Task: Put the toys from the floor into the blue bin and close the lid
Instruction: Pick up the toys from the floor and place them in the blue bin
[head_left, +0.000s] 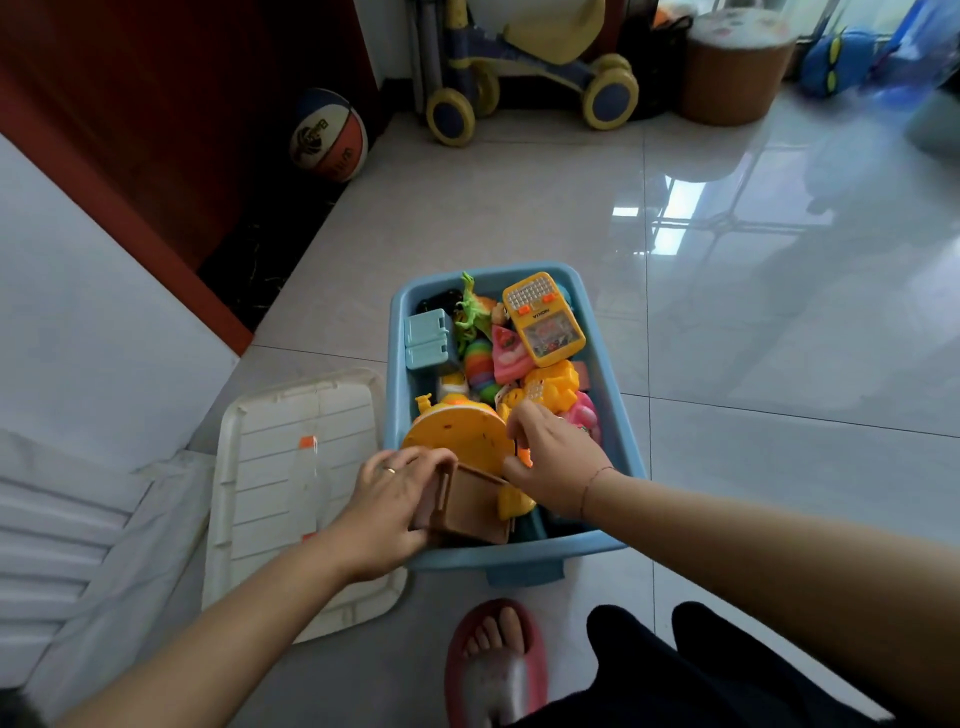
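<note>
The blue bin (613, 415) is nearly full and the floor around it looks bare of loose toys — the white lid (291, 467) lies off to its left. My left hand (387, 512) clamps a brown box toy (467, 506) at the near end; my right hand (553, 457) pinches something small and orange.

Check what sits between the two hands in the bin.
In the head view, a round yellow toy and a brown box-shaped toy lie between the left hand and right hand, inside the blue bin.
</note>
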